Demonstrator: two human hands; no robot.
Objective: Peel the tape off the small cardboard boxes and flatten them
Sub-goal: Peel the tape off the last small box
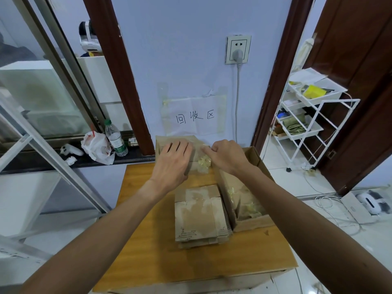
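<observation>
Your left hand [172,160] lies flat, fingers spread and straight, pressing down on the small cardboard box [167,139] at the far edge of the desk [148,240], close to the wall. Your right hand [228,157] is just beside it on the same box, fingers curled, and its thumb and forefinger appear to pinch a strip of clear tape [201,145] that lifts off the box top. A crumpled wad of yellowish tape [204,162] hangs at the box's near side between your two hands; whether it is part of the same strip cannot be told.

So you are mid-peel on this box: it has its full shape, some tape is on it, and flattening is not yet done.

Nearer to you, in the middle of the desk, lies a stack of flattened boxes [200,217], several layers deep, their faces scuffed where tape came away. That part looks finished. Touching the stack on its right stands an open carton [252,158] holding tape scraps [248,209], likely your discard bin.

No other standing small box shows, so this may be the last one, though your arm hides part of the carton.
</observation>
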